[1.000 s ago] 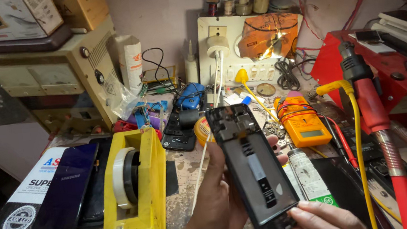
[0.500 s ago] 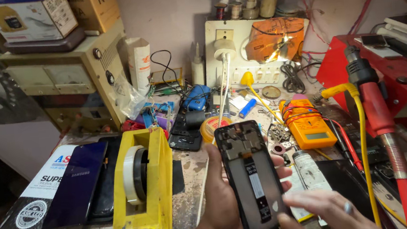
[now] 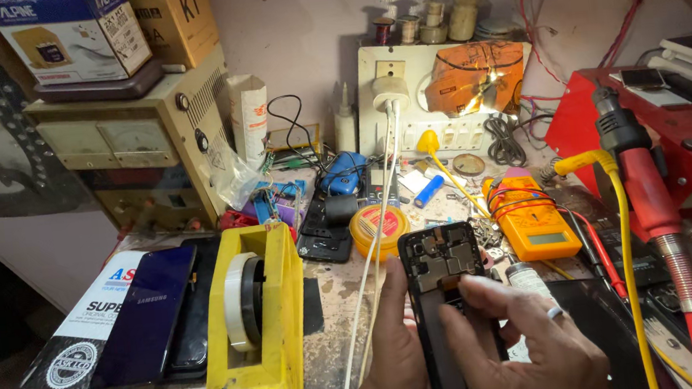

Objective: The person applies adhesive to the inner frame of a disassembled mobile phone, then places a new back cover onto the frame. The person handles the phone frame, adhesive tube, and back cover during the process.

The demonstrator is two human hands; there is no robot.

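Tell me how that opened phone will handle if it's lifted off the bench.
The phone looks stiff and light. Its exposed boards probably make it fragile. The left hand braces its edge and the right hand presses on it, so it should not slip.

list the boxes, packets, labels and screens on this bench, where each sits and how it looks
White and blue carton: top left, on the power supply; pictures a yellow device.
Brown cardboard box: right of that carton.
Flat white packet: bench left, round black seal; dark blue phone lies on it.
Orange multimeter: centre right, blank grey screen.
Round yellow tin: centre, red label.
Opened phone: held in both hands.
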